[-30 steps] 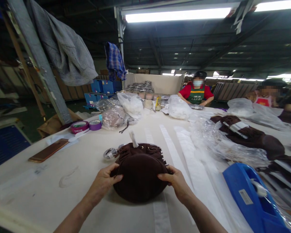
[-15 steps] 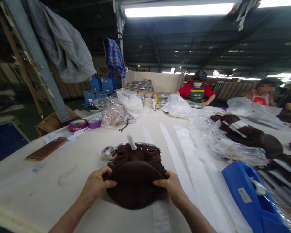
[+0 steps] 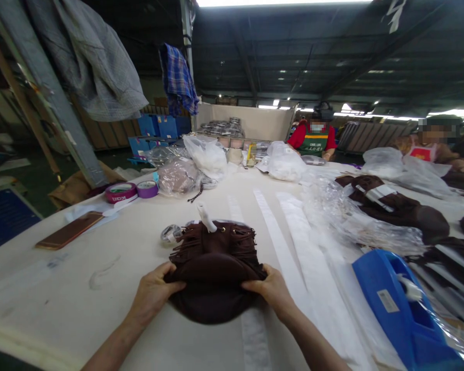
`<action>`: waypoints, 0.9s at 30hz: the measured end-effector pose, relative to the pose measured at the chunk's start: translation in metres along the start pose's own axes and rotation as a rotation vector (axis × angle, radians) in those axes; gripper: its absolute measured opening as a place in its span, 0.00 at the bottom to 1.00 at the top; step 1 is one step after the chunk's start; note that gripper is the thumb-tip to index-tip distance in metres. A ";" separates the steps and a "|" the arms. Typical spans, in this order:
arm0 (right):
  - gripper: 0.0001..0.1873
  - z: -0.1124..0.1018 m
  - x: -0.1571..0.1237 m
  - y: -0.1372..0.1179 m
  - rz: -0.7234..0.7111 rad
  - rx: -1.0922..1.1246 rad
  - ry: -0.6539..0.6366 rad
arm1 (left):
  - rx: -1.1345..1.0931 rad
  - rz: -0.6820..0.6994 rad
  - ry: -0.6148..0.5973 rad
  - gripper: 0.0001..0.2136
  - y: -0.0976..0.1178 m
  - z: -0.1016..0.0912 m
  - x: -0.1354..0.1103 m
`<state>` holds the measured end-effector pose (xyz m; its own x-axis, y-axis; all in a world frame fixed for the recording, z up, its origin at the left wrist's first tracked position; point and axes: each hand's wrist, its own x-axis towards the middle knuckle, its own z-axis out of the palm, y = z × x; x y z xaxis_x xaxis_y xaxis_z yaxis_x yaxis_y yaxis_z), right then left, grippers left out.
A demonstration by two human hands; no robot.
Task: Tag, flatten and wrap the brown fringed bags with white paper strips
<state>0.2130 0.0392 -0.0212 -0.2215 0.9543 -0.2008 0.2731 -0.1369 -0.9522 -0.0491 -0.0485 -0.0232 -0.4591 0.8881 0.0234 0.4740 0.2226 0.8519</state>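
Note:
A dark brown fringed bag (image 3: 214,278) is held just over the near middle of the table, its rounded end towards me. My left hand (image 3: 156,288) pinches its left side, thumb on top and fingers tucked beneath. On the opposite side my right hand (image 3: 272,291) grips the bag the same way. Fringe hangs along the bag's far part, where small metal eyelets show. A white wrapped piece (image 3: 206,219) sticks up from its far edge. Close behind the bag's left corner lies a small clear-wrapped roll (image 3: 171,234).
White paper strips (image 3: 290,242) lie right of the bag. A blue tape dispenser (image 3: 400,304) stands at the right, near brown bags (image 3: 394,203) and clear plastic. Phone (image 3: 69,230) and tape rolls (image 3: 121,192) lie left. A co-worker (image 3: 315,136) sits across the table.
The view has tilted down slightly, so most things sit a little higher or shifted left in the picture. Both hands keep their hold on the bag.

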 end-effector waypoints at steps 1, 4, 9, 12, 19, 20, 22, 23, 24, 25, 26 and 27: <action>0.15 -0.003 0.000 -0.002 0.007 0.012 -0.032 | 0.001 0.016 0.000 0.10 0.000 -0.001 0.000; 0.12 -0.010 0.001 -0.008 0.026 0.040 -0.098 | -0.012 0.075 -0.011 0.09 -0.003 -0.002 0.002; 0.10 -0.010 0.002 -0.006 0.026 0.022 -0.068 | -0.035 0.177 -0.015 0.12 -0.005 -0.003 -0.001; 0.08 -0.006 0.002 0.001 -0.041 -0.020 -0.010 | 0.021 0.177 -0.013 0.12 -0.004 -0.003 -0.004; 0.08 -0.002 0.001 0.004 -0.115 -0.013 -0.002 | 0.095 0.136 -0.045 0.05 0.005 -0.007 -0.007; 0.08 -0.001 0.001 0.003 -0.118 0.000 -0.005 | 0.099 0.133 -0.044 0.06 0.005 -0.009 -0.007; 0.08 0.001 0.001 0.003 -0.120 0.021 -0.009 | 0.107 0.123 -0.028 0.06 0.003 -0.010 -0.007; 0.09 0.002 0.001 0.004 -0.119 0.025 -0.012 | 0.110 0.115 -0.016 0.06 0.002 -0.011 -0.007; 0.09 0.003 0.001 0.004 -0.117 0.024 -0.013 | 0.113 0.107 -0.003 0.07 0.000 -0.010 -0.007; 0.10 0.004 0.001 0.005 -0.114 0.020 -0.010 | 0.115 0.101 0.008 0.07 -0.002 -0.010 -0.008; 0.10 0.005 0.002 0.006 -0.111 0.014 -0.004 | 0.116 0.099 0.016 0.07 -0.004 -0.009 -0.008; 0.11 0.005 0.002 0.008 -0.115 -0.007 0.006 | 0.115 0.100 0.025 0.07 -0.006 -0.008 -0.008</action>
<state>0.2095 0.0389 -0.0301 -0.2460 0.9652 -0.0884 0.2524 -0.0242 -0.9673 -0.0545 -0.0607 -0.0244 -0.4231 0.8982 0.1193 0.6007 0.1795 0.7790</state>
